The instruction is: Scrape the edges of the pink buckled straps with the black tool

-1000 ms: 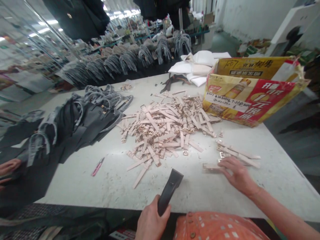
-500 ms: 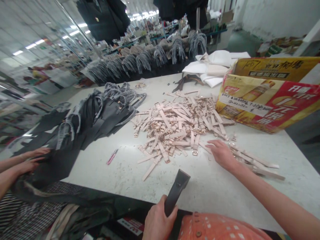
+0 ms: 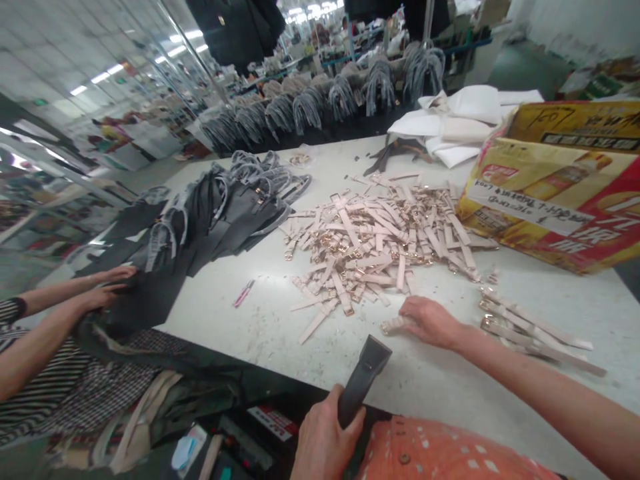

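Observation:
My left hand (image 3: 327,443) at the bottom edge is closed round a black flat-headed tool (image 3: 364,380), which stands tilted up just off the table's front edge. My right hand (image 3: 429,323) rests on the white table (image 3: 260,333), its fingertips over a small bunch of pale pink straps (image 3: 395,325). Just above that hand lies a large heap of pale straps with gold buckles (image 3: 380,247). To its right, a looser row of the same straps (image 3: 530,327) lies apart from the heap. The bunch's full length is hidden under my fingers.
A co-worker's two hands (image 3: 110,287) in striped sleeves rest on black bags (image 3: 225,213) at the table's left. A pink cutter (image 3: 243,293) lies between bags and heap. A printed cardboard box (image 3: 555,193) and white fabric (image 3: 450,120) stand at the back right.
My right hand has moved left from the loose straps to the heap's near edge, now with a small bunch under it. The view has swung right, bringing the co-worker's arms into sight.

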Demonstrator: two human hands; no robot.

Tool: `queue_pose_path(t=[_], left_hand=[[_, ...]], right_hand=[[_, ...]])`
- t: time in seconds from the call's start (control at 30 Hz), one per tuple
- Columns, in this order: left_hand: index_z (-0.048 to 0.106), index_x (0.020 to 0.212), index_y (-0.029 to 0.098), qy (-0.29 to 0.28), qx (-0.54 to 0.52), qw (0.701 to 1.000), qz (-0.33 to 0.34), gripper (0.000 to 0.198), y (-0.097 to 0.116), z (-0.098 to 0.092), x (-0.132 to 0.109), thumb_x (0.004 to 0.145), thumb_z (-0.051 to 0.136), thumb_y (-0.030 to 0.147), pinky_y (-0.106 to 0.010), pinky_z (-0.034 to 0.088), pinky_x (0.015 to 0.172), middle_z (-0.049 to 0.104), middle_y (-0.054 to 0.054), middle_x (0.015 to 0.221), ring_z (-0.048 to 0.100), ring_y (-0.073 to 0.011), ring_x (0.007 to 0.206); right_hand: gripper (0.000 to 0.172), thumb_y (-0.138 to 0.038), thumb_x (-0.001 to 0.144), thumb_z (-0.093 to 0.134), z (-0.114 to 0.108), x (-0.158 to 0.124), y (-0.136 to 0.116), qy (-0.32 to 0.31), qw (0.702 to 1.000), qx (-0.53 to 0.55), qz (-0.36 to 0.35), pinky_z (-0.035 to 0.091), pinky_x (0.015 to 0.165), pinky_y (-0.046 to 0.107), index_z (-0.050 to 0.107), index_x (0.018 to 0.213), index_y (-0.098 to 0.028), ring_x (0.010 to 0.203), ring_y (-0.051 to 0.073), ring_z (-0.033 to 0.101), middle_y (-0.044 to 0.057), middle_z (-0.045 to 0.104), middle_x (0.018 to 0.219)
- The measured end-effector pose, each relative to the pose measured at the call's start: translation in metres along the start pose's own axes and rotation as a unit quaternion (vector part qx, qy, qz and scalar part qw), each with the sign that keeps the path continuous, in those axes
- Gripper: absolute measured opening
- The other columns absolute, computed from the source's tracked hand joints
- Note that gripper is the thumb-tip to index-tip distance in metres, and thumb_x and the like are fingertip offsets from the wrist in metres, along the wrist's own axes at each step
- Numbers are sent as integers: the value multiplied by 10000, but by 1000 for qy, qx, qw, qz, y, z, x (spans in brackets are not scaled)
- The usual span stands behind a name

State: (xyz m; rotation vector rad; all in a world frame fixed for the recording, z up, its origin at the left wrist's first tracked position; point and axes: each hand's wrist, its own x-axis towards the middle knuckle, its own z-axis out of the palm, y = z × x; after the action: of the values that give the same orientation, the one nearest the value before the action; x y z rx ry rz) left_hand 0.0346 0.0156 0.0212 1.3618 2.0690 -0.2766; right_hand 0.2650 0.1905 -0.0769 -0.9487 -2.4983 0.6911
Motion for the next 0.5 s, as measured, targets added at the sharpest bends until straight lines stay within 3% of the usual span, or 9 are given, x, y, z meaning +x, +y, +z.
queue_pose_path(t=[0.1,0.23,0.33,0.5], left_hand=[[562,1110,213,24,-7,1000,13,384,-3,2,3,831,479,464,-236,417,780,696,-64,957,631,-211,950],[579,999,225,8,29,999,42,297,-1,6,12,841,456,444,-245,416,728,689,-56,887,638,-205,883],[565,1037,221,1,53,997,61,296,3,6,20,845,449,415,-253,420,762,685,-65,930,631,-210,927],[561,1060,193,-26,47,997,64,310,7,3,26,848,457,394,-240,430,770,682,-83,970,632,-200,951]], right_hand=[[177,-179,837,569,19,-24,-15,-28,999,30,15,490,765,332,610,1009,-188,860,187,574,59,605,906],[211,-202,833,557,40,-53,-28,15,998,55,34,471,768,361,597,1040,-195,876,218,555,78,598,914],[163,-244,853,557,45,-58,-31,36,998,53,28,463,757,373,606,1000,-194,854,226,552,82,598,878],[147,-163,832,529,42,-57,-34,51,994,92,22,480,779,381,577,967,-194,899,232,541,89,580,916]])
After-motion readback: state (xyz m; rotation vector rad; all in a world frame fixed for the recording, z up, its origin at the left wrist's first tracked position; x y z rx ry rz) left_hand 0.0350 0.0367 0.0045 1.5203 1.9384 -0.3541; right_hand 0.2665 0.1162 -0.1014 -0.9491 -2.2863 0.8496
